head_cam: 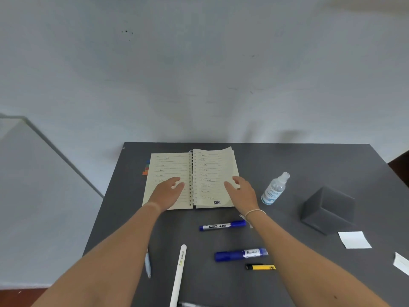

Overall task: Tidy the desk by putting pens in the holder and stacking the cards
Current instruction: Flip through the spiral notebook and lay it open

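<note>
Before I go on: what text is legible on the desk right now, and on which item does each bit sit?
"AIG": bottom corner of the notebook's right page.
"DIY": upper blue marker.
"Guardian", roughly: lower blue marker; blurred, not certain.
"HAND SANITIZER", probably: spray bottle; the line above is unreadable.
Handwritten notebook lines: too small to read.
White pen and yellow marker print: too small.

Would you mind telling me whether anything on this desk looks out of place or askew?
Yes: five pens lie scattered at odd angles, including the white pen and blue marker, and the notebook lies open with its top right page curling.
</note>
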A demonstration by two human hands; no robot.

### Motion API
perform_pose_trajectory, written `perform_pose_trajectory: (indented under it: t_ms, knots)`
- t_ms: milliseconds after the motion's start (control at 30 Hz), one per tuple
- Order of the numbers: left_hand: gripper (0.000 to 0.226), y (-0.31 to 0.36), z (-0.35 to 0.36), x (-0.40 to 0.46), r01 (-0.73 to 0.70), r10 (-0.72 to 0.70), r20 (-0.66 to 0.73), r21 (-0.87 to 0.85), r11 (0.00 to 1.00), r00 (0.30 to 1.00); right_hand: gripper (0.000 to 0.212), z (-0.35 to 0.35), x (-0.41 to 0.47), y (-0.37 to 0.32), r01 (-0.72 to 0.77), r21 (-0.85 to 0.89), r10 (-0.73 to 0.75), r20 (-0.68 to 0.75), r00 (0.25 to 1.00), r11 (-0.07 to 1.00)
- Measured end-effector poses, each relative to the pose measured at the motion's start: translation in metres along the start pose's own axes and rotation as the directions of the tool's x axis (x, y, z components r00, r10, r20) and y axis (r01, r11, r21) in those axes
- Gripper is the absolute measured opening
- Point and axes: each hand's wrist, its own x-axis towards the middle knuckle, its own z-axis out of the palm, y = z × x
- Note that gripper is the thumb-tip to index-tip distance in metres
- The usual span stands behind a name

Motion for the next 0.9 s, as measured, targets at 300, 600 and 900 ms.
perform_pose_trajectory:
  t_ms: [300,600,900]
  knots:
    - [0.046,0.003,-0.012,0.000,-0.035,0.034,-0.011,-0.041,0.999,0.999,0.047,0.016,-0.005,-0.036,-0.196,0.485,0.087,0.238,0.967,0.852]
    - [0.037,0.001,-0.040,-0.006,-0.062,0.058,-0.049,-0.088,0.994,0.997,0.062,0.039,-0.014,-0.057,-0.223,0.538,0.012,0.367,0.930,0.813]
    - [0.041,0.008,-0.062,-0.008,-0.070,0.050,-0.110,-0.193,0.979,0.993,0.062,0.048,-0.018,-0.067,-0.161,0.349,-0.002,0.423,0.906,0.923]
